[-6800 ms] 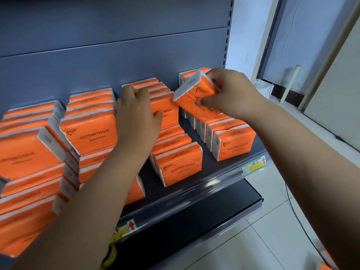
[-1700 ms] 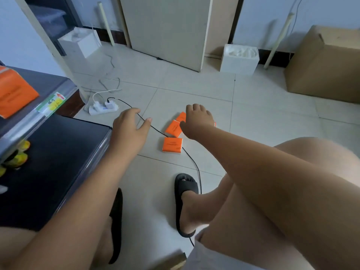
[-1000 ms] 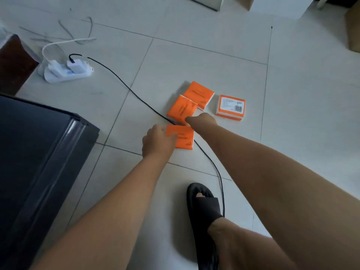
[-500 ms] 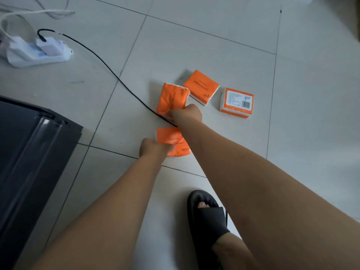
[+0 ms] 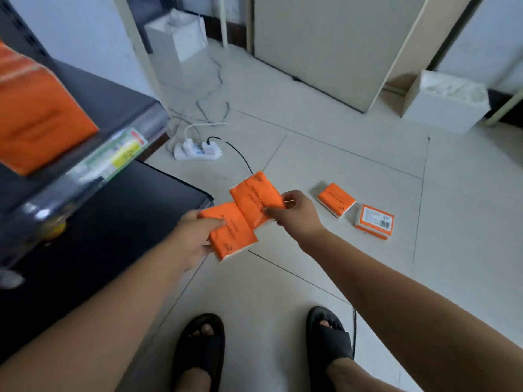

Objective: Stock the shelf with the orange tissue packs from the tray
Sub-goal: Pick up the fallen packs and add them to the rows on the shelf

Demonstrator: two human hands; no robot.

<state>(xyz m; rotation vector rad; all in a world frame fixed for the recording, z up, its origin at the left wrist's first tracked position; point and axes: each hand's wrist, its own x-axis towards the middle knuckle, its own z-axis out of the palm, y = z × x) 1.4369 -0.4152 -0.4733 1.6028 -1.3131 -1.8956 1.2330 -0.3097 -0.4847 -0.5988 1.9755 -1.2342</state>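
My left grip is clamped on one pack, thumb across its top face and fingers underneath. My right grip is clamped on a second pack the same way, pinching its near corner. Both packs are held flat above the floor, orange face up, and they overlap where they meet. I read that as bringing the two together so they can go up to the shelf as one load. I cannot tell whether they actually touch or which one is on top.

One pack per grip makes sense to me. They look soft and thin, so a thumb-over pinch should keep each one level without crushing it.

The count: two packs in hand and two more lying on the floor to my right. Of those, one is orange side up and the other is label side up, just beside it but apart. That leaves two to fetch, by my judgement.

On the shelf at my left, a blurred stocked pack fills the edge of the view; any others are out of frame. No tray shows anywhere.

Also here are one power strip with a black cable running toward my feet, two white boxes by the wall, and my two sandals.
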